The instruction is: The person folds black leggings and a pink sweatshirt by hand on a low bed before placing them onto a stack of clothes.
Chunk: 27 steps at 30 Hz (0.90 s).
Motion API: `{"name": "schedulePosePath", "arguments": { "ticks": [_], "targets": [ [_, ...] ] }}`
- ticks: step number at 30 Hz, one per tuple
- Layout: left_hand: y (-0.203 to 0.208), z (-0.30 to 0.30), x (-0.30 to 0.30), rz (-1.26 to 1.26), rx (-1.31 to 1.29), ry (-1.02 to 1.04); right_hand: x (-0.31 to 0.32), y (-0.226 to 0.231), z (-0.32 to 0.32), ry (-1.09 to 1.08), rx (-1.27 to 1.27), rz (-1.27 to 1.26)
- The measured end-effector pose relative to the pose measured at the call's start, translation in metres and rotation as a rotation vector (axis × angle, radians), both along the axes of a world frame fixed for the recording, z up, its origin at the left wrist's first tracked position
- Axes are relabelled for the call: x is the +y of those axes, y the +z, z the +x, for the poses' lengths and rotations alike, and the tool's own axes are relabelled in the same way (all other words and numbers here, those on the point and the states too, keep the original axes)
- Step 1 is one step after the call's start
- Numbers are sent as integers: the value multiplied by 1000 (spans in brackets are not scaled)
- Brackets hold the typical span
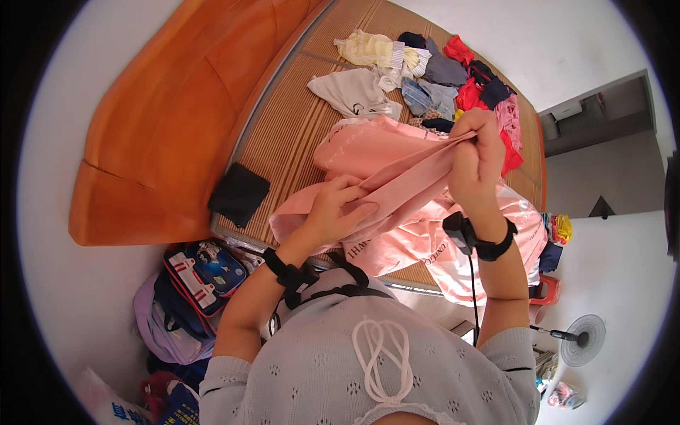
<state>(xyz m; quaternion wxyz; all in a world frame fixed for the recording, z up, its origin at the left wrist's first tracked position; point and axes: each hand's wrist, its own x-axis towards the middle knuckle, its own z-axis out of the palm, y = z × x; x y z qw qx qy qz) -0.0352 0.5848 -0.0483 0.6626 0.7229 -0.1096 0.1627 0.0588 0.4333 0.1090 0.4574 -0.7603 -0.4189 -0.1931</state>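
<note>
Above the near side of the bed (283, 134), your left hand (338, 209) rests bent fingers on the pink cloth (407, 185); I can't tell whether it grips. The cloth, pale pink, spreads over the bed in long, soft folds. Your right hand (476, 159), above the bed's right part, pinches a gathered edge.

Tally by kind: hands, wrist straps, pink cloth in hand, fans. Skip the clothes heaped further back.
Left hand and right hand: 2
Left strap and right strap: 2
Pink cloth in hand: 1, looks like one piece
Fan: 1
Total: 6
</note>
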Motion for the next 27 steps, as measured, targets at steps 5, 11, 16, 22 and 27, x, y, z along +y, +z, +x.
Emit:
{"name": "schedulePosePath", "arguments": {
  "ticks": [5, 11, 16, 22, 27],
  "targets": [
    [-17, -3, 0, 36, -14, 59, -3, 12, 11, -30, -71, -52],
    [-23, -1, 2, 25, -2, 184, 1, 12, 9, -54, -92, -29],
    [-11, 8, 16, 202, -67, 417, 1, 12, 8, -79, -127, -38],
    [80, 12, 52, 283, -328, 750, -16, 42, 17, -333, -220, 276],
    [59, 11, 47, 445, -343, 483, -17, 63, 1, -254, -251, 451]
  ]
}}
